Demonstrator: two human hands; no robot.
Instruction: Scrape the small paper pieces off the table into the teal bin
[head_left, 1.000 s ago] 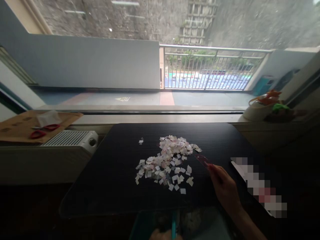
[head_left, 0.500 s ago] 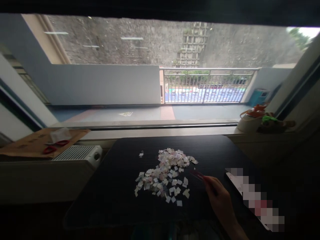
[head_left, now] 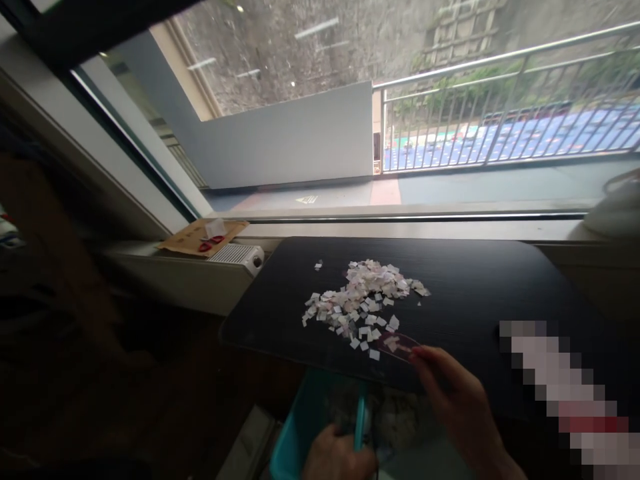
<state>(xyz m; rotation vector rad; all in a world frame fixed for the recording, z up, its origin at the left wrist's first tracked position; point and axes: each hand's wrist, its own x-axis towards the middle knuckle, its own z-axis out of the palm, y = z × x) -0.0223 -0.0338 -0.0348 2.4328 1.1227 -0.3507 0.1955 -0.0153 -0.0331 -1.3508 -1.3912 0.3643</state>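
Note:
A spread pile of small paper scraps (head_left: 367, 283) lies on the dark table (head_left: 480, 293). My right hand (head_left: 455, 383) pinches a thin, see-through reddish plastic piece (head_left: 411, 345) by its end. The piece reaches over the near right scraps, and a pale scrap shows through it; its exact kind is unclear. Below the table's near edge, my left hand (head_left: 333, 457) is closed on the rim or handle of a teal bin (head_left: 293, 423). Dim contents fill the bin, too dark to make out.
A pixelated long flat object (head_left: 560, 387) lies at the table's right. Red-handled scissors (head_left: 213, 243) rest on brown cardboard (head_left: 183, 240) beside a white vented unit (head_left: 237, 257). The window sill (head_left: 450, 228) runs behind the table. A whitish object (head_left: 615, 207) stands at far right.
My view has turned left and down. My left hand and the teal bin have come into view. My right hand has brought the reddish piece to the pile's near edge.

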